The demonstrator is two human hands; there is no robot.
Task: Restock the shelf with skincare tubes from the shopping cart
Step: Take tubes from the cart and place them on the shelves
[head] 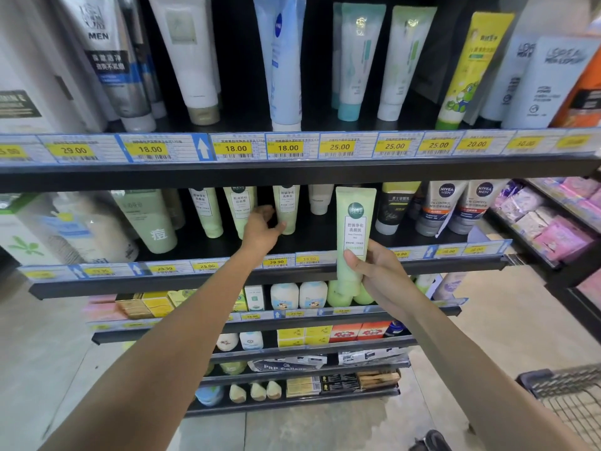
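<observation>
My right hand (374,271) grips a pale green skincare tube (353,236) upright by its lower part, in front of the second shelf (455,263). My left hand (261,231) reaches onto that shelf among matching pale green tubes. Its thumb touches the bottom of one standing tube (287,206), and its fingers curl behind another tube (239,206). A corner of the wire shopping cart (566,398) shows at the bottom right.
The top shelf (292,167) carries tall tubes above a row of yellow price tags. Nivea Men tubes (442,206) stand right of my held tube. Lower shelves hold boxes and small bottles. A side rack with pink packs (553,229) juts out at right.
</observation>
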